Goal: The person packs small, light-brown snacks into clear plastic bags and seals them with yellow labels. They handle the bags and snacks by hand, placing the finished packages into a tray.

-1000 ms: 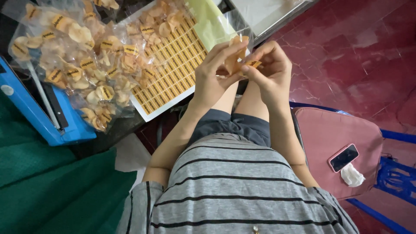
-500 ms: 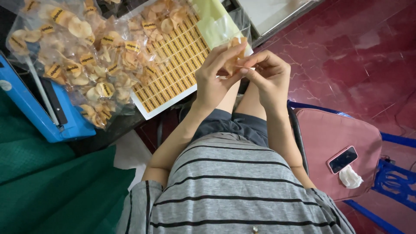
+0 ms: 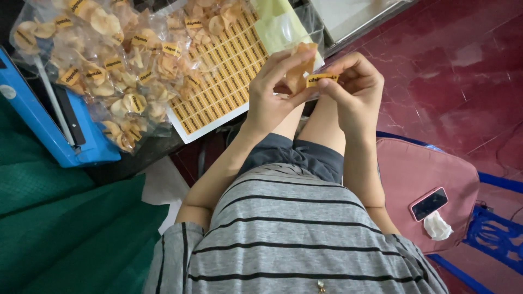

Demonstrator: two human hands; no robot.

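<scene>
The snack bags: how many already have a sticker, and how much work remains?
Done: a heap of clear snack bags on the table already wears yellow stickers; the number is too hard to count. In hand: the left hand holds one bag, and the right hand pinches a yellow sticker at it. Left: the sticker sheet shows many rows unused.

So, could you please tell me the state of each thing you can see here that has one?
Left hand: closed around a small clear snack packet.
Right hand: fingers pinching a small yellow sticker against the packet.
Sticker sheet: flat on the table, partly covered by packets.
Pile of snack packets: stickered, heaped.
Blue heat sealer: arm raised.
Phone: screen dark, lying on the pink cushion.
</scene>
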